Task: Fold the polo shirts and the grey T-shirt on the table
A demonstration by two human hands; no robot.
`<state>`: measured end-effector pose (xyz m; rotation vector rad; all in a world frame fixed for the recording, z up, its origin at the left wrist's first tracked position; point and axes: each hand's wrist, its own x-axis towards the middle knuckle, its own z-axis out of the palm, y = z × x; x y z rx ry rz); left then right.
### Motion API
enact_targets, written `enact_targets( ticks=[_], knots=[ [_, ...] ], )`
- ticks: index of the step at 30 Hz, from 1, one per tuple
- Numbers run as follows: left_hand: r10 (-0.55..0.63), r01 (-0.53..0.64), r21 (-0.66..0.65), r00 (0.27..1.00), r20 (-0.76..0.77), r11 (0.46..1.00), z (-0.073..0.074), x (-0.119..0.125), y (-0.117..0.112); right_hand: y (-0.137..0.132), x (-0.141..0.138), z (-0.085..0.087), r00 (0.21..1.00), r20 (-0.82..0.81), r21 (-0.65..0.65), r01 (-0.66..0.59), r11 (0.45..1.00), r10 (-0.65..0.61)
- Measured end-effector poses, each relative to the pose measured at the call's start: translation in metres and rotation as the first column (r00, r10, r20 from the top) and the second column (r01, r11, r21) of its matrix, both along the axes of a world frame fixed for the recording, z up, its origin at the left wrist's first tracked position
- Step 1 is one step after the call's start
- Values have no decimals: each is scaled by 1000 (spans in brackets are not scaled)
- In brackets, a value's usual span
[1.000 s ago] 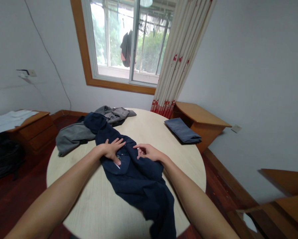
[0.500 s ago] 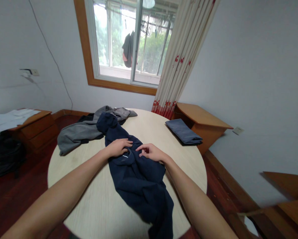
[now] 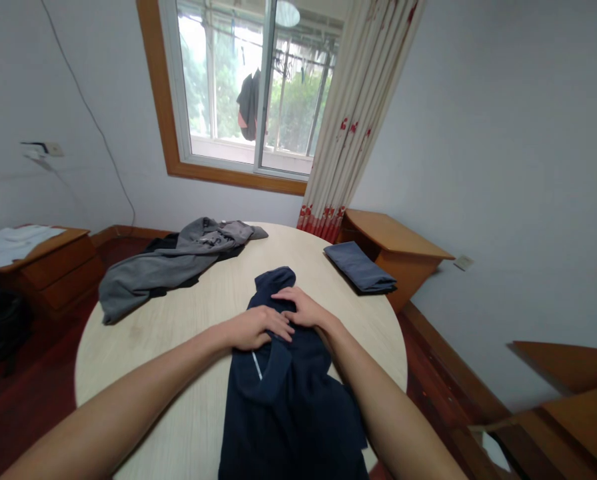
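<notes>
A dark navy garment [image 3: 288, 407] lies crumpled on the round pale wooden table [image 3: 178, 333], running from the table's middle to the near edge and over it. Both of my hands sit on its far end, close together. My left hand [image 3: 256, 328] lies on the fabric with its fingers curled and pressed together over a fold. My right hand [image 3: 303, 310] touches it just beyond, fingers bent onto the cloth near the bunched top. A thin white strip shows on the garment below my left hand.
A grey garment [image 3: 163, 267] sprawls over the table's far left. A folded blue-grey cloth [image 3: 359, 267] lies at the far right edge, beside a wooden cabinet [image 3: 403, 243]. A drawer unit [image 3: 53, 267] with white cloth [image 3: 8, 240] stands left, a curtain [image 3: 358, 113] behind.
The navy garment has been drawn toward me and to the right, off the grey garment. My two hands have come together on its far end.
</notes>
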<state>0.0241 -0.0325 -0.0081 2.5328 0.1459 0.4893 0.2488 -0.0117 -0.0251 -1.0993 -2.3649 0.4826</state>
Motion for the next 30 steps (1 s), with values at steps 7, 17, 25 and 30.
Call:
enact_targets(
  ticks=[7,17,25,30],
  knots=[
    [712,-730,-60,641,286,681,2,-73,66,-1,4,21,862,220,26,463,886,-457],
    [769,-810,-23,565,-298,586,15,-28,20,8,53,28,643,213,12,751,660,-736],
    [701,-744,-119,662,-268,657,1,8,-14,10,15,12,876,183,-108,468,877,-445],
    [717,-663,-475,692,-91,579,-12,2,9,7,17,16,856,223,-223,510,831,-466]
  ],
)
